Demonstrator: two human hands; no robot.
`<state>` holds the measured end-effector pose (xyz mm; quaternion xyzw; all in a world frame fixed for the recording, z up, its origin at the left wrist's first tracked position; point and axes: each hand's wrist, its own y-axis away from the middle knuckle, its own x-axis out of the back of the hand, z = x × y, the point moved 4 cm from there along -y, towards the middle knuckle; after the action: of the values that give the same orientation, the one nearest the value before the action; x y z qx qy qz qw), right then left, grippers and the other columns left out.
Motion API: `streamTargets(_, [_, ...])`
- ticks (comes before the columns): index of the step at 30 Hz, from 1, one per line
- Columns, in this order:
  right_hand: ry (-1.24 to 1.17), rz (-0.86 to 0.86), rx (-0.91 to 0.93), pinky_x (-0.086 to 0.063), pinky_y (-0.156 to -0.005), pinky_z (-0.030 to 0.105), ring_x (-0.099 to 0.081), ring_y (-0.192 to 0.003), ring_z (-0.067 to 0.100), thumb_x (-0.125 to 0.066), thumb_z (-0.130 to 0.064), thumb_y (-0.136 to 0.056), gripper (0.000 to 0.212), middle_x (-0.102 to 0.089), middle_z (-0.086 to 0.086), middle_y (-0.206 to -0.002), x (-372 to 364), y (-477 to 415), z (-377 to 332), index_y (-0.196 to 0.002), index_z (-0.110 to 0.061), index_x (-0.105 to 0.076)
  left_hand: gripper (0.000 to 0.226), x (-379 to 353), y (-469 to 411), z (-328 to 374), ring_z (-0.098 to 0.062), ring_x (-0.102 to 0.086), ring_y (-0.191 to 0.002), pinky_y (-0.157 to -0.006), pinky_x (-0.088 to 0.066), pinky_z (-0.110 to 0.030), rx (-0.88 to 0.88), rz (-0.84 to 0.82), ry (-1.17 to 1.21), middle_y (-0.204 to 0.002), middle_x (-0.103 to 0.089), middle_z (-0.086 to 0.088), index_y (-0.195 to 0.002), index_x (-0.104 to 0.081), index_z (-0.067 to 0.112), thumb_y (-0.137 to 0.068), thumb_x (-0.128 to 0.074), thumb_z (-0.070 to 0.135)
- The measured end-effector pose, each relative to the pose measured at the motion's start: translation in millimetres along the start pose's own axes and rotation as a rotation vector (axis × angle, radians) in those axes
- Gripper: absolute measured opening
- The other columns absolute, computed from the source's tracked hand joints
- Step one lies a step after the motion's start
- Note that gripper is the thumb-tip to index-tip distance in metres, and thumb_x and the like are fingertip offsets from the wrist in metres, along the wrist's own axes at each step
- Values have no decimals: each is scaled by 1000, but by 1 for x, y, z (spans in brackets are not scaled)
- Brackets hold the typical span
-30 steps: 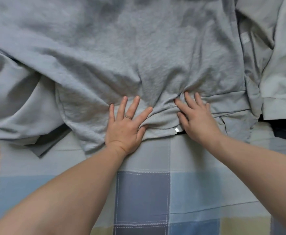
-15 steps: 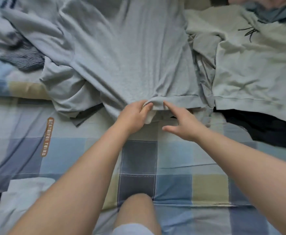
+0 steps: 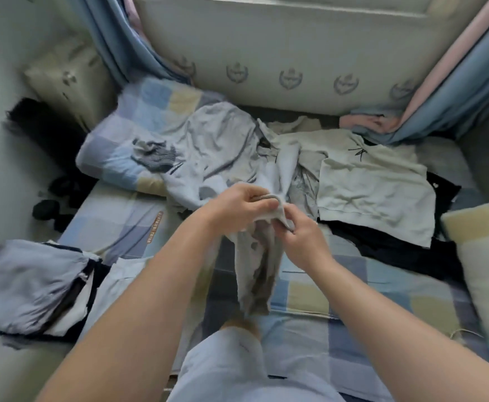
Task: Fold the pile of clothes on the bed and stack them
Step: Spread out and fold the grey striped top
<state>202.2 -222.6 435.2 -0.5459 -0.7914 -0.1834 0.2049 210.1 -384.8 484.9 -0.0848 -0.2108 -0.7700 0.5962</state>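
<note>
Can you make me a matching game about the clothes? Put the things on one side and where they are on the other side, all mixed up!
Things:
1. grey garment
2. cream T-shirt
3. folded stack
4. striped garment

Places:
A. lying on the checked pillow
B. at the near left, neatly piled
C. gripped by the left hand and right hand
D. spread flat at the right

Pairs: 1-C, 2-D, 3-B, 4-A

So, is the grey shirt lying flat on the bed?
No, the left hand and right hand grip the grey shirt, its bunched edge lifted off the bed.
</note>
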Motion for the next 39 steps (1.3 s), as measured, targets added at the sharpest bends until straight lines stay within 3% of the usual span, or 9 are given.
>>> streamTargets(4, [-29,83,-13,-41,-61,34,-54,-65,7,-54,-15,-94,35,-61,-12,-67,39,31,-53,-74,-43,-59,23,18,46,60,-9,-42,-61,-59,-34,-29,-47,124,13,-67,-50,5,-84,-70,12,-99,-63,29])
streamTargets(8, [-176,161,48,-46,-64,37,-59,-70,15,-57,-9,-92,25,-68,-6,-76,60,43,-104,-86,-30,-67,32,52,72,93,-7,-35,-54,-49,-27,-23,-135,305,-12,-67,-43,-1,-91,-66,-4,-101,-61,26])
streamTargets(18, [-353,242,183,-30,-56,32,-36,-64,16,-53,-15,-102,26,-44,3,-69,32,63,-212,-78,-17,-62,44,144,113,117,-17,-25,-56,-53,-19,-35,-287,422,86,-63,-27,-2,-71,-46,0,-102,-57,28])
streamTargets(22, [-355,320,239,-30,-53,20,-35,-60,8,-56,-13,-101,23,-43,-7,-65,18,61,-249,-78,-15,-55,45,172,117,118,-11,-25,-50,-51,-20,-33,-254,388,6,-53,-28,10,-62,-45,14,-104,-54,30])
streamTargets(25, [-338,231,280,-25,-53,27,-28,-62,13,-56,-16,-102,38,-33,-1,-65,14,58,-278,-67,-12,-44,46,190,111,111,-12,-39,-56,-55,-31,-31,-217,344,-79,-58,-44,7,-62,-56,17,-103,-52,39])
streamTargets(28, [-397,173,210,-36,-56,28,-42,-62,17,-54,-25,-104,39,-48,8,-67,14,57,-299,-68,-9,-60,46,196,107,102,-19,-45,-57,-58,-37,-36,-157,245,-75,-64,-51,-2,-74,-69,26,-91,-48,63])
streamTargets(31, [-495,167,106,-51,-57,22,-64,-63,14,-52,-29,-104,36,-70,6,-75,24,55,-309,-80,-13,-75,42,187,113,113,-11,-39,-47,-48,-32,-25,-207,177,36,-64,-46,-2,-81,-64,15,-106,-45,43])
streamTargets(35, [-523,172,23,-54,-59,27,-66,-63,21,-56,-31,-102,34,-71,10,-75,48,49,-316,-84,-8,-73,40,173,126,136,-5,-51,-54,-52,-41,-18,-334,15,217,-64,-58,5,-82,-62,12,-107,-43,37])
streamTargets(39, [-503,110,27,-54,-61,29,-66,-64,19,-64,-26,-97,22,-72,9,-78,69,45,-312,-84,-11,-75,29,163,123,146,-18,-45,-72,-61,-36,-29,-405,-17,143,-77,-51,-5,-82,-66,6,-101,-60,28])
